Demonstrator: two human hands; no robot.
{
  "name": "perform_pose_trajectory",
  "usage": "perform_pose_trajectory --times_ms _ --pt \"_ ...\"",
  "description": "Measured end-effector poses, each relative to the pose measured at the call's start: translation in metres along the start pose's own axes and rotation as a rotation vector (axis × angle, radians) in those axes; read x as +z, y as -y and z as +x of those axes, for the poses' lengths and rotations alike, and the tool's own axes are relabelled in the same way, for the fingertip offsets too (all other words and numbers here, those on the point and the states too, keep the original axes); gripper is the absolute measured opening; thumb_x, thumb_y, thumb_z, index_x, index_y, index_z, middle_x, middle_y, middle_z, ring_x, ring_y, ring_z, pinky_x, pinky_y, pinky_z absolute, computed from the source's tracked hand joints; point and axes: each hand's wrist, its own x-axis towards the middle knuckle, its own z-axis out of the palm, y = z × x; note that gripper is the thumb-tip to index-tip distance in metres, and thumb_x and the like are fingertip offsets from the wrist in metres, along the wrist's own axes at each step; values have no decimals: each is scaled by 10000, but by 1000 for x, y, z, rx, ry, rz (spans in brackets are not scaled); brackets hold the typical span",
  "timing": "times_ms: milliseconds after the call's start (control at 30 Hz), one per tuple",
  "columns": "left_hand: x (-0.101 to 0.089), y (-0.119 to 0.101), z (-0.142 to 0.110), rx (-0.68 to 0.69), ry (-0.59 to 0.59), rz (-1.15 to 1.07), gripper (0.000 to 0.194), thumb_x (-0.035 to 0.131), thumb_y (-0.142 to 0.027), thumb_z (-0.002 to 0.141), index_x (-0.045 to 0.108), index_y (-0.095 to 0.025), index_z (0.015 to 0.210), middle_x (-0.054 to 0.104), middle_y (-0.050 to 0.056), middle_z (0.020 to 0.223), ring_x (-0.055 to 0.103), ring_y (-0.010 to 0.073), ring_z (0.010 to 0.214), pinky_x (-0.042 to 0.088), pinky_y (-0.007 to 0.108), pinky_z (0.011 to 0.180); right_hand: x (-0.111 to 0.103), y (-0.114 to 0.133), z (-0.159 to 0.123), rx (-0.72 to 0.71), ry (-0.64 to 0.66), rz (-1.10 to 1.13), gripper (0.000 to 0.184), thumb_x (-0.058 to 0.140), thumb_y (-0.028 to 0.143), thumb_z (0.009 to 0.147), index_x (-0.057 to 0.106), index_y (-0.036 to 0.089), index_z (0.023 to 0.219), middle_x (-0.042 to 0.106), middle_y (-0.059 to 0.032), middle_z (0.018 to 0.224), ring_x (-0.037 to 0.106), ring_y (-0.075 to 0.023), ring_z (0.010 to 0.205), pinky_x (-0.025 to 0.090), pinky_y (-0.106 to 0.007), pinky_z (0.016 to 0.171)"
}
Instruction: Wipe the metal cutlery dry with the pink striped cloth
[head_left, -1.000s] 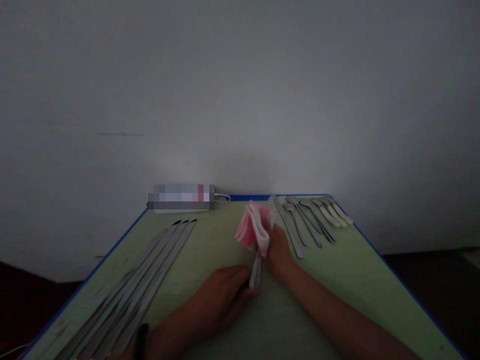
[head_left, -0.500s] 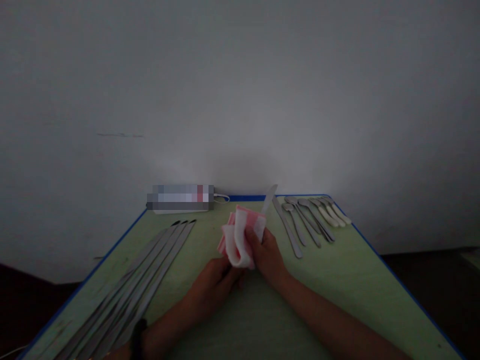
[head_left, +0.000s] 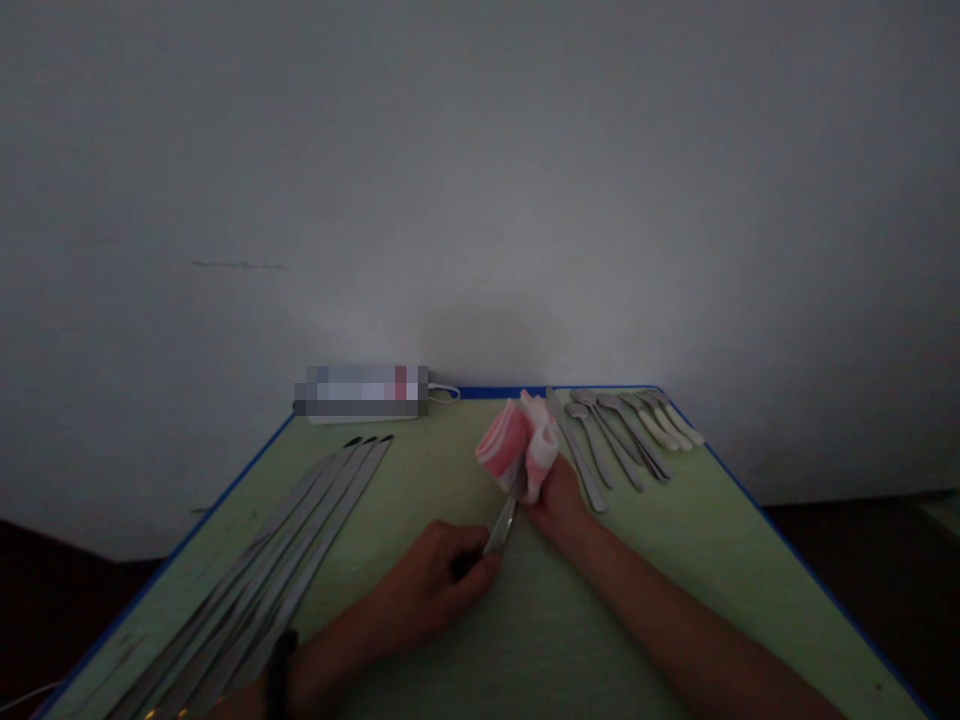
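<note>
My left hand (head_left: 442,578) is closed, gripping the near end of a shiny metal table knife (head_left: 502,522) between thumb and fingers. The knife slants up and away into a folded pink-and-white cloth (head_left: 541,450), which hides its far part. My right hand (head_left: 562,507) is closed on the cloth from the right, around the knife; most of its fingers are hidden behind the cloth. Just right of this hand another table knife (head_left: 581,465) lies on the table.
Several long metal utensils (head_left: 300,540) with dark tips lie side by side on the left of the green table (head_left: 420,470). At the right back are spoons (head_left: 589,430) and white-handled cutlery (head_left: 660,428). A blurred-out box (head_left: 364,393) with a white cable stands near the wall.
The cloth has moved right and slightly up, its folds now bunched. The blade tip that stuck out past it is hidden, and more of the knife shows between my hands.
</note>
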Motion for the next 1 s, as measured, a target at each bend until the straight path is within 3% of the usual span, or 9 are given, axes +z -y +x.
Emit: perform_pose_trajectory --times_ms 100,233,367,467,600,667,767,1000 --pt "0 0 2 -60 -133 -152 218 392 -293 867 502 -161 733 461 -42 599 456 97 536 372 203 519 2 0 -4 93 48 72 369 545 559 740 584 192 727 579 9 593 494 -127 495 399 -250 472" --pt "3 4 6 -93 -242 -231 228 439 -311 839 494 -163 1004 519 -33 665 474 106 532 412 215 511 5 3 -15 18 183 -139 405 527 547 772 629 167 869 642 -10 715 551 -135 619 427 -248 596" --pt "6 5 9 -109 -269 -91 265 555 -416 783 557 -159 849 556 -12 647 485 128 576 391 226 527 7 7 -22 -67 158 -317 384 514 515 796 642 161 868 650 -20 752 567 -156 700 429 -248 643" --pt "4 1 11 -212 -329 -100 359 463 -473 829 535 -162 666 493 -30 541 436 114 504 334 219 471 9 10 -24 -82 156 -322 365 498 487 817 644 169 925 653 -25 795 574 -163 753 435 -248 678" --pt "0 -1 13 -285 -398 -166 527 322 -548 878 476 -169 546 447 -32 481 414 103 459 311 220 452 9 14 -25 -70 248 -182 317 583 400 785 619 195 1025 657 -28 939 579 -164 863 431 -256 785" --pt "-1 1 13 -300 -385 -193 553 297 -570 880 470 -170 540 442 -33 468 406 99 443 308 220 446 8 13 -25 -39 292 -126 315 611 385 765 621 190 1013 659 -32 934 580 -163 845 432 -263 783" --pt "0 3 11 -253 -268 -202 531 305 -551 887 475 -168 560 451 -33 484 418 98 455 320 217 456 6 8 -22 40 285 -94 323 597 430 769 637 158 938 658 -34 799 560 -149 703 427 -250 652" --pt "-4 2 4 -62 -59 9 407 319 -427 928 477 -176 650 507 -37 551 474 97 508 373 209 537 0 -7 -4 153 92 113 338 642 481 710 586 148 703 548 21 576 439 -100 500 342 -224 463"
